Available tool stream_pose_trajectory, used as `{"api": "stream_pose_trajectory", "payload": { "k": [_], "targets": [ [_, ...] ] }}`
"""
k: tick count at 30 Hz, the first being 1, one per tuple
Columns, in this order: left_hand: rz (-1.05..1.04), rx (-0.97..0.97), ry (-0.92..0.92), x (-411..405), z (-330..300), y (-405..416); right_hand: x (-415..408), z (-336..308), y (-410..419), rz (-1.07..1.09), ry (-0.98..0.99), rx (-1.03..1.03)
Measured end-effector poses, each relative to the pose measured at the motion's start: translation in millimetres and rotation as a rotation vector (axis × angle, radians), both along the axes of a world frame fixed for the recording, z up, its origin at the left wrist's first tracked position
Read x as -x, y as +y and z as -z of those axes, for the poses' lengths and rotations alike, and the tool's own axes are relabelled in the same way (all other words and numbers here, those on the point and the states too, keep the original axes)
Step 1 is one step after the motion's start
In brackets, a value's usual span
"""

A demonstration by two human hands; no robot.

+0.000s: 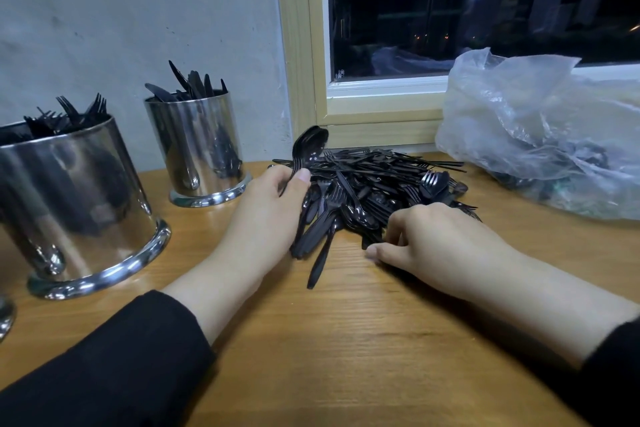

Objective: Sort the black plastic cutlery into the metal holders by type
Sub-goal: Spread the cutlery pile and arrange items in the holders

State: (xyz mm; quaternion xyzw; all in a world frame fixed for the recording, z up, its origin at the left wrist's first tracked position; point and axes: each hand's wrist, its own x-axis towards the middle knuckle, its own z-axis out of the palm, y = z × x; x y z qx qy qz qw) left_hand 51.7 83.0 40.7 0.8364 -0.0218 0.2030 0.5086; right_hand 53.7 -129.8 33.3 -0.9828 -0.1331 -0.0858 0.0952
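A heap of black plastic cutlery [374,184] lies on the wooden table [346,340] below the window. My left hand [266,215] grips a bunch of black spoons [310,146], bowls up, at the heap's left edge. My right hand [436,243] rests on the heap's near right side with fingers curled into the pieces; what they hold is hidden. A metal holder with forks [76,198] stands at the left. Behind it, a second metal holder [199,146] contains knives.
A crumpled clear plastic bag [540,135] lies at the right by the window frame [311,80]. The base of a third metal container [5,319] shows at the far left edge. A grey wall stands behind the holders.
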Motion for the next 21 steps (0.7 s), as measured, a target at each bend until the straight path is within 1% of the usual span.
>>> {"api": "stream_pose_trajectory", "payload": {
  "k": [3, 7, 13, 16, 18, 20, 21],
  "targets": [
    [0.015, 0.078, 0.016, 0.5, 1.5, -0.9, 1.2, -0.2, 1.5, -0.003, 0.009, -0.014],
    [0.071, 0.229, 0.11, 3.3, 4.3, -4.9, 2.2, -2.3, 1.9, -0.003, 0.004, -0.068],
    [0.069, 0.44, 0.185, 6.7, 0.6, -8.3, 5.9, -5.7, 4.5, -0.077, -0.03, -0.138],
    [0.06, 0.482, 0.219, 6.2, 0.7, -9.6, 9.0, -6.9, 6.0, -0.136, -0.059, -0.287],
    [0.088, 0.48, 0.251, 7.7, 1.3, -12.4, 9.8, -6.9, 7.3, -0.164, -0.117, -0.404],
    [0.139, 0.476, 0.279, 10.9, 2.4, -18.8, 9.6, -5.3, 9.2, -0.18, -0.179, -0.457],
    [0.167, 0.481, 0.286, 12.9, 3.3, -22.8, 9.5, -3.8, 10.7, -0.187, -0.206, -0.45]
  ]
}}
